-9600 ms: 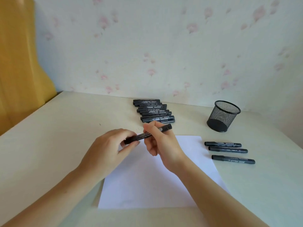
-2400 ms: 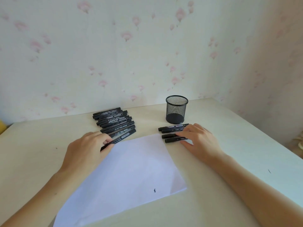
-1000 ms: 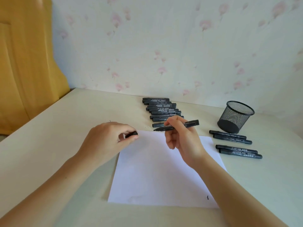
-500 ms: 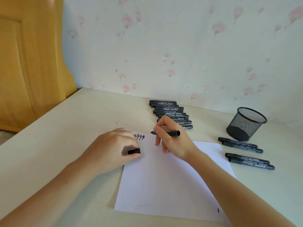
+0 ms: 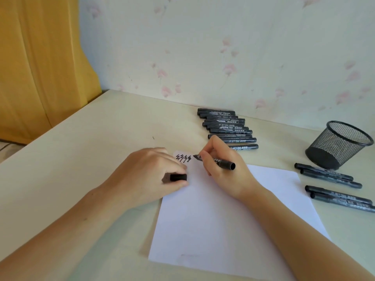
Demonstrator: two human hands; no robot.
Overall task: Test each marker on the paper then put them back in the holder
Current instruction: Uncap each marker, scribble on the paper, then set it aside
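Pinching a light, rigid black plastic marker (image 5: 220, 161) near its tip, the right hand (image 5: 223, 165) marks the white paper sheet (image 5: 233, 220) on the bench; the left hand (image 5: 150, 175) grips its cap (image 5: 178, 177).

My right hand (image 5: 223, 169) covered the near marker (image 5: 246, 147) in the row; its label print was too small to read.

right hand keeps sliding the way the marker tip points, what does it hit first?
Likely the four zigzag test marks, then the left hand holding the cap; the tip of the marker points left across the paper.
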